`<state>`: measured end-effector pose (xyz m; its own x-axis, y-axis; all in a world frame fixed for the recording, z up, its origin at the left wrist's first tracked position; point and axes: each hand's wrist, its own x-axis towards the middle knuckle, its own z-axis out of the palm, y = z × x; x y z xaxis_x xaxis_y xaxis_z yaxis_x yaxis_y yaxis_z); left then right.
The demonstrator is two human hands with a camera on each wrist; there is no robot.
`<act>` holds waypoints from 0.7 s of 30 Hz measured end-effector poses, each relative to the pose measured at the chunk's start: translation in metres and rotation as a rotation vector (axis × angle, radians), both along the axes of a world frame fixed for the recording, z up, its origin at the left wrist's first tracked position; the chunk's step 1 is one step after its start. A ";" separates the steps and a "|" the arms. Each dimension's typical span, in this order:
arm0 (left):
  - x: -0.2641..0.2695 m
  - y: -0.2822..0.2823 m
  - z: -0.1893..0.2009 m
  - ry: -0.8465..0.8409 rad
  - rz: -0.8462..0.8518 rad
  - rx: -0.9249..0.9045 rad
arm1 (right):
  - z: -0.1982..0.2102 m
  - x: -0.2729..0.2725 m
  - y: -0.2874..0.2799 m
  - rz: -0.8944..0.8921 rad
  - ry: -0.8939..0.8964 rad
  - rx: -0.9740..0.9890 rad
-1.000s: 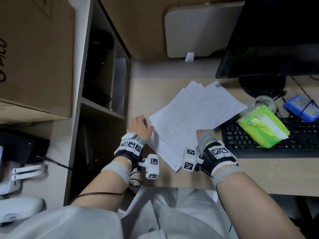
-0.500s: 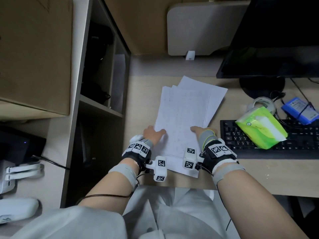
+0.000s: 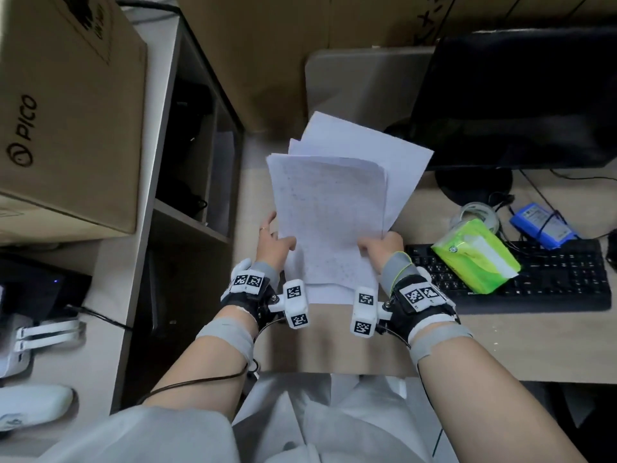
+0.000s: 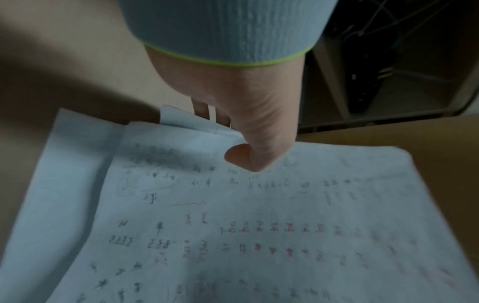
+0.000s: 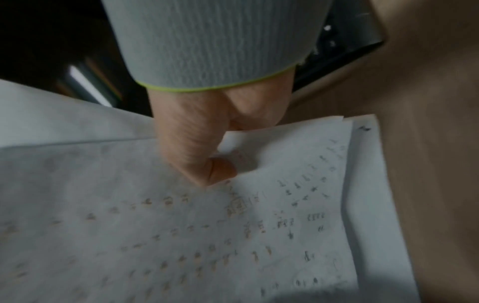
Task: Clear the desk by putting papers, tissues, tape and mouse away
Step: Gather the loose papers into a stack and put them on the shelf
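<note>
A loose stack of white handwritten paper sheets (image 3: 329,215) is held above the light wooden counter (image 3: 500,335), in front of the person and left of the black keyboard (image 3: 534,279). The left hand (image 3: 272,243) pinches the stack's left edge near the bottom, thumb on top and the other fingers (image 4: 201,107) underneath; the right hand (image 3: 380,247) pinches the right edge the same way, thumb pressed onto the top sheet.

The stack's long axis runs away from the person, towards the black monitor (image 3: 521,105), with the far end raised. The sheets are not squared: at least two back sheets fan out to the far right past the top one.

Paper like this is probably light, limp and slippery sheet against sheet, so a loose pinch could let the fanned pages slide out or the far end droop. Holding both long edges near the lower end, as now, looks suited to tapping the stack square before it is stored.

On the keyboard lies a green soft pack of tissues (image 3: 475,255), with a roll of clear tape (image 3: 477,212) just behind it; neither has been put away yet.
</note>
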<state>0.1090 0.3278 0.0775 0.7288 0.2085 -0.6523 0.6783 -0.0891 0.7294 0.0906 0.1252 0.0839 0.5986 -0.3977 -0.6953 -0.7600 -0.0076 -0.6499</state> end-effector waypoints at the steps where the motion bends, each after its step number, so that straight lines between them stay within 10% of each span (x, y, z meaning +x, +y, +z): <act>1: 0.006 -0.002 0.012 -0.047 0.031 0.003 | 0.012 0.005 -0.001 -0.004 -0.057 0.001; 12: 0.025 -0.027 0.102 -0.407 0.197 0.077 | 0.112 0.033 -0.016 -0.070 -0.524 0.082; 21: -0.016 -0.028 0.057 -0.280 0.019 0.135 | 0.067 -0.005 -0.011 0.103 -0.206 -0.088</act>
<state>0.0931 0.3000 0.1349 0.8711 0.2952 -0.3925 0.4555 -0.1868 0.8704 0.0858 0.1137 0.1505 0.7650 -0.3811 -0.5193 -0.6034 -0.1420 -0.7847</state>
